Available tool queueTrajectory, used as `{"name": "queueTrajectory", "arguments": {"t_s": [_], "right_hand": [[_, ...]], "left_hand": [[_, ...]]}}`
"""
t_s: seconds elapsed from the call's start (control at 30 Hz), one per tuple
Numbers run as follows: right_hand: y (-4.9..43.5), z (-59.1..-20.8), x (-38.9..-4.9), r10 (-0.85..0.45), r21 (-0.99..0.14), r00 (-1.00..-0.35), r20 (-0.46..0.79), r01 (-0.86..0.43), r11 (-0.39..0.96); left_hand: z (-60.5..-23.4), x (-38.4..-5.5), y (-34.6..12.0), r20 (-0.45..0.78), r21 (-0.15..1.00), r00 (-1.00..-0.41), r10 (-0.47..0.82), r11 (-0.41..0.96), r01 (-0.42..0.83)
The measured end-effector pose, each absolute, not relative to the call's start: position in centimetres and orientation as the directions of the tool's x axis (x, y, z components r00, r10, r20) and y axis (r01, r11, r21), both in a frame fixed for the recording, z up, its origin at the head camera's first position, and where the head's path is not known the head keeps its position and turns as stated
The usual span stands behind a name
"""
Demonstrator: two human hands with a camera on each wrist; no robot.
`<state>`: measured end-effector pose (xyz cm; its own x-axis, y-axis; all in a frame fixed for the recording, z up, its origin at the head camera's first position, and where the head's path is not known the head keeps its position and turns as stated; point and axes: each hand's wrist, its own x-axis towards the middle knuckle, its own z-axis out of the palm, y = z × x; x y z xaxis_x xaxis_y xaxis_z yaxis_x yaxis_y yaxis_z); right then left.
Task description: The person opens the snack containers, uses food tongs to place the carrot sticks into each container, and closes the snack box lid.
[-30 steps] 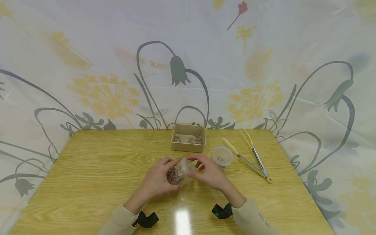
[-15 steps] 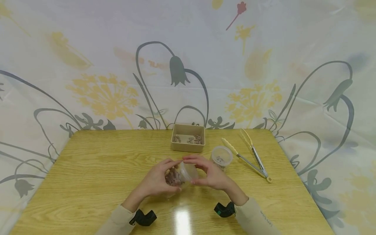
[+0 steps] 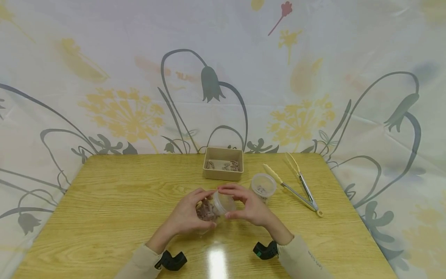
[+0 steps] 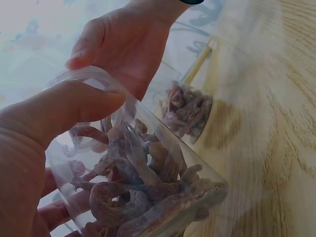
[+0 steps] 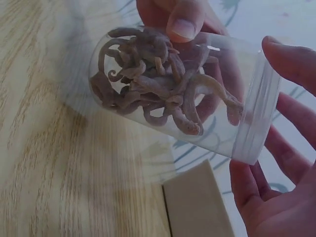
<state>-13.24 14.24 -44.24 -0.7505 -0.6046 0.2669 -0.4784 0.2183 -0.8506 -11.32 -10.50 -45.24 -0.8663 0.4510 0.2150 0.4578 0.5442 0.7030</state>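
Observation:
A clear plastic jar [image 3: 205, 211] lies tilted just above the table, mouth to the right. In the right wrist view, brownish curled strips [image 5: 163, 84] that look like dried food fill much of it; their exact kind is unclear. My left hand [image 3: 186, 212] grips the jar's body, its thumb across the side in the left wrist view. A clear ridged lid [image 5: 256, 113] sits on the mouth. Curled round that lid's rim are the thumb and fingers of my right hand [image 3: 252, 207].
A second clear jar [image 3: 263, 184] with similar strips stands right of my right hand. Beyond it lie spread tongs [image 3: 306, 190] with cream tips. A beige rectangular box [image 3: 223, 175] holding several strips stands at the table's back, before a flower-printed curtain [image 3: 139, 58].
The right hand's fingers have shifted round the lid, with the thumb slightly further right and lower. The jar has turned a little in the hands. Everything else on the table stays in place.

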Motion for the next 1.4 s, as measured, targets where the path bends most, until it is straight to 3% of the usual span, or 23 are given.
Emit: {"name": "queueTrajectory", "arguments": {"t_s": [0.3,0.67,1.07,1.4], "right_hand": [[13.7,-44.6,-13.3,-0.553,-0.827,-0.759,0.344,-0.523,0.204],[13.7,-45.1,-13.4,-0.545,-0.875,-0.745,0.384,-0.482,0.042],[13.1,-45.7,-13.5,-0.41,-0.897,-0.821,0.397,-0.443,0.018],[12.9,-46.0,-13.8,-0.373,-0.902,-0.835,0.405,-0.431,-0.016]], "left_hand": [[-45.7,-11.6,-10.4,0.233,0.733,-0.874,0.428,0.513,0.446],[-46.2,-11.8,-10.2,0.233,0.787,-0.908,0.348,0.481,0.386],[-46.8,-12.6,-9.7,0.233,0.839,-0.931,0.281,0.426,0.338],[-47.2,-13.2,-9.5,0.213,0.888,-0.95,0.226,0.36,0.285]]}}
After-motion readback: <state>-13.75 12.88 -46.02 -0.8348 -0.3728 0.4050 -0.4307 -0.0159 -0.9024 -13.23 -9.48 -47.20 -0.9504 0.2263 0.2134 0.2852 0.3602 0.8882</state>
